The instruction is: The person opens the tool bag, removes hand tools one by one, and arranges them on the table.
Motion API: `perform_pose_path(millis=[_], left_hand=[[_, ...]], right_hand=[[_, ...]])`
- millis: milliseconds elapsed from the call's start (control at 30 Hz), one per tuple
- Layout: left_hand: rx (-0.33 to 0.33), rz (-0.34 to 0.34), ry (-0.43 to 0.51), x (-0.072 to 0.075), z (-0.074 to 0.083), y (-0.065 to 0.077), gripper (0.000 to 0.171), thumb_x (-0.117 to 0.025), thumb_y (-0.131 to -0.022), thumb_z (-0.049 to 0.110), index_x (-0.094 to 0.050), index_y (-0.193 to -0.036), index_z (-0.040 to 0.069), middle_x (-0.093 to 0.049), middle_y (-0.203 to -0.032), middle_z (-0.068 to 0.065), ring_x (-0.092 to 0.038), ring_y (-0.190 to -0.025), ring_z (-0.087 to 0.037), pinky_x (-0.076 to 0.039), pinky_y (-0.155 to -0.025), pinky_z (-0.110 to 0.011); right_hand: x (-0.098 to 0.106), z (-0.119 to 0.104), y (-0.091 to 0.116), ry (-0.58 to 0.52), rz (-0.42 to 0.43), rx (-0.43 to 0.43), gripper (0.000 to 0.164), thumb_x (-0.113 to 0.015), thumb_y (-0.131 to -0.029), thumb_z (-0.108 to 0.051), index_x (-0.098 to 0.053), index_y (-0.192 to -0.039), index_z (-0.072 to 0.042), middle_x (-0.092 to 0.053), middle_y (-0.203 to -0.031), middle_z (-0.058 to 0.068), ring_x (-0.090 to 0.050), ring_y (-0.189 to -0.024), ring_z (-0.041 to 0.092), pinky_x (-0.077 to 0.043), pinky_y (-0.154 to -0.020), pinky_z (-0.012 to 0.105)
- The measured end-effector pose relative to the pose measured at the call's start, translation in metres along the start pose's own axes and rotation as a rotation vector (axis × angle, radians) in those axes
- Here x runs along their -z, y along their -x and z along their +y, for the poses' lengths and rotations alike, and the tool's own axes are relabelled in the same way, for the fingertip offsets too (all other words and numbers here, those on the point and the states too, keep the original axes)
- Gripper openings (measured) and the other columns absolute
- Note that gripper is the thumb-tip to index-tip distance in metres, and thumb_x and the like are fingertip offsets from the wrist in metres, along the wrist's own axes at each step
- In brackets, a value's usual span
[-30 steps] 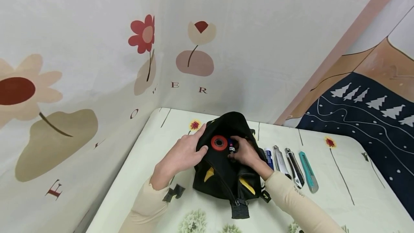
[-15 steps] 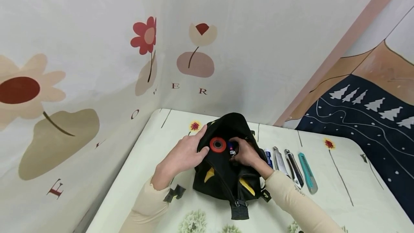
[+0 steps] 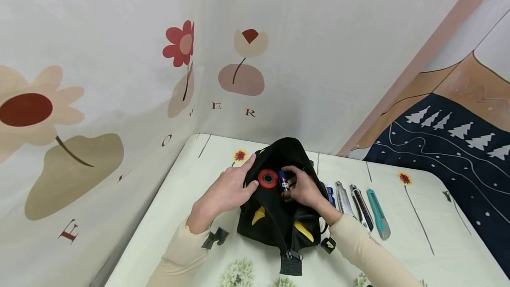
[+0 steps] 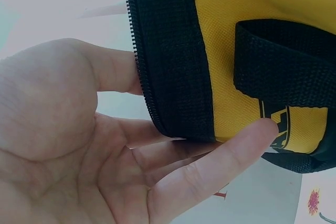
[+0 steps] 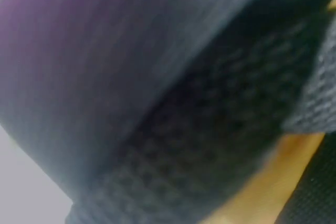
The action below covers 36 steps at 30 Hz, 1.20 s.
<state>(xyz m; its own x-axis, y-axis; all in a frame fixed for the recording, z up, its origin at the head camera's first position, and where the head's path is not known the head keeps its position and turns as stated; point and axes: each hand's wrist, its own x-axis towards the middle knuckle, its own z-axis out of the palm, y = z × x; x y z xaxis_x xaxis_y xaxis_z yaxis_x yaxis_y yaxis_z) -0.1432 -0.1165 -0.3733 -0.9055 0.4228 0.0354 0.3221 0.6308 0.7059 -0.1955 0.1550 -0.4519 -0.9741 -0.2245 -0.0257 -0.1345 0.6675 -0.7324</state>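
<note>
A black-and-yellow zippered bag (image 3: 249, 229) lies open on the table. My left hand (image 3: 229, 188) grips its left edge, thumb at the rim; the left wrist view shows the fingers (image 4: 210, 174) along its yellow outer side (image 4: 223, 51). Inside, my right hand (image 3: 303, 188) holds a small blue glue stick (image 3: 283, 180) with curled fingers near its ends. Left of it sits a red ring with a dark centre (image 3: 268, 178), like a roll of tape. Only blurred black bag fabric (image 5: 184, 145) and yellow cloth fill the right wrist view, hiding the fingers.
Right of the bag lie a blue-and-white tube (image 3: 330, 194), a silver utility knife (image 3: 345, 200), a black-and-silver utility knife (image 3: 362, 207) and a teal utility knife (image 3: 377, 214). A zipper tab (image 3: 291, 265) hangs toward the front. Printed sheets stand behind the table.
The blue glue stick shows more fully as my right hand shifts slightly. The bag's front zipper tab has moved a little left and toward me. My left hand keeps its grip.
</note>
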Motion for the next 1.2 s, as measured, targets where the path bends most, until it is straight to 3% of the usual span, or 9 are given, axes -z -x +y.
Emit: perform_pose_path(millis=[167, 433, 833, 1200], left_hand=[[0.007, 0.0, -0.001, -0.001, 0.001, 0.0, 0.076, -0.065, -0.11, 0.016, -0.028, -0.175, 0.002, -0.039, -0.058, 0.003, -0.035, -0.047, -0.011, -0.033, -0.052, -0.027], [0.007, 0.003, -0.001, -0.001, 0.0, 0.0, 0.076, -0.064, -0.11, 0.015, -0.028, -0.175, 0.001, -0.039, -0.058, 0.003, -0.034, -0.046, -0.011, -0.033, -0.052, -0.027], [0.005, 0.007, -0.011, -0.002, 0.001, 0.0, 0.076, -0.064, -0.11, 0.016, -0.028, -0.175, 0.002, -0.04, -0.057, 0.003, -0.034, -0.046, -0.011, -0.033, -0.052, -0.027], [0.0, 0.004, -0.003, -0.001, 0.001, 0.0, 0.076, -0.063, -0.11, 0.016, -0.027, -0.176, 0.002, -0.044, -0.058, 0.001, -0.036, -0.046, -0.01, -0.036, -0.054, -0.028]], right_hand=[[0.004, -0.004, 0.007, -0.023, 0.019, 0.034, 0.074, -0.093, -0.082, 0.004, -0.064, -0.15, -0.006, -0.071, -0.101, 0.01, -0.067, -0.08, 0.014, -0.055, -0.076, 0.038], [0.009, -0.012, 0.019, -0.09, 0.038, 0.044, 0.075, -0.093, -0.083, 0.005, -0.065, -0.151, -0.007, -0.072, -0.105, 0.012, -0.072, -0.086, 0.017, -0.062, -0.084, 0.045], [0.014, -0.02, 0.031, -0.15, 0.092, 0.094, 0.077, -0.093, -0.084, 0.003, -0.062, -0.154, -0.007, -0.074, -0.112, 0.016, -0.071, -0.091, 0.02, -0.059, -0.082, 0.029], [0.022, -0.027, 0.04, -0.238, 0.128, 0.104, 0.078, -0.09, -0.086, 0.006, -0.059, -0.157, -0.006, -0.072, -0.115, 0.019, -0.071, -0.095, 0.022, -0.059, -0.082, 0.028]])
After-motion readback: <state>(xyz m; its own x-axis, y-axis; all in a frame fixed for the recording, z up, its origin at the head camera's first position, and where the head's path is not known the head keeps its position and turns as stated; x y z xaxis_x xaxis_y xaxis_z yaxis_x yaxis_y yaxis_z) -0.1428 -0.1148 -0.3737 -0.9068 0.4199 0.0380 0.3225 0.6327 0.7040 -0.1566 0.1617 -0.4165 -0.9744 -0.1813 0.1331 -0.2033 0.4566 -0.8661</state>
